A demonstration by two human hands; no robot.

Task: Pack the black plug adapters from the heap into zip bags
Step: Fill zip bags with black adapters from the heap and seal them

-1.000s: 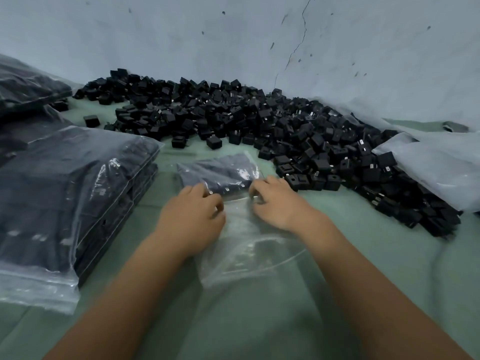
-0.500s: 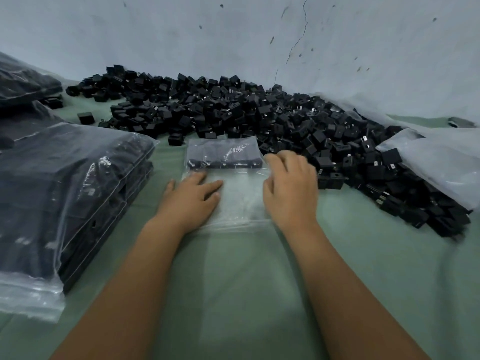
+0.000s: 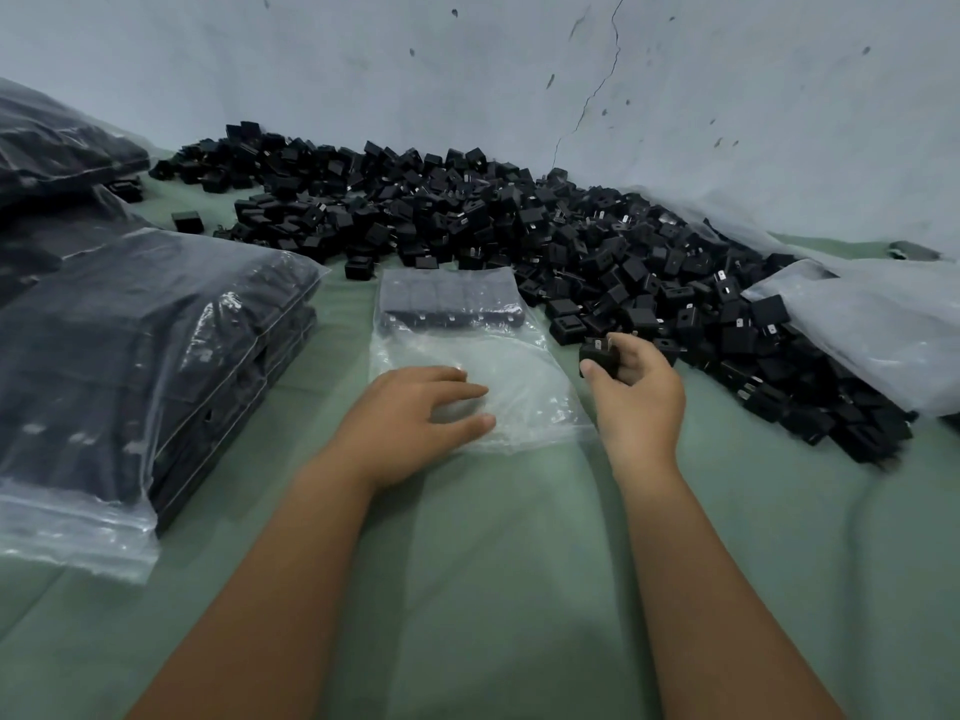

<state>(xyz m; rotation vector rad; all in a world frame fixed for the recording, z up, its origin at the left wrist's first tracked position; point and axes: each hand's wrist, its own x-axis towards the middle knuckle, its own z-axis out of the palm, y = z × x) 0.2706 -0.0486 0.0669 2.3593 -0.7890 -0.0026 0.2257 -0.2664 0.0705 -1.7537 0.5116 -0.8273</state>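
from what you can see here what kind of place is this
Likely a small packing workshop: a big heap of black adapters against a cracked wall, and stacked filled bags on green cloth.

Two bare forearms, no sleeves; left grip (image 3: 415, 413) and right grip (image 3: 636, 392) ungloved, no rings or watch seen

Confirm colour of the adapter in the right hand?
Black. The adapter, gripped by the right hand, shows best in the head view.
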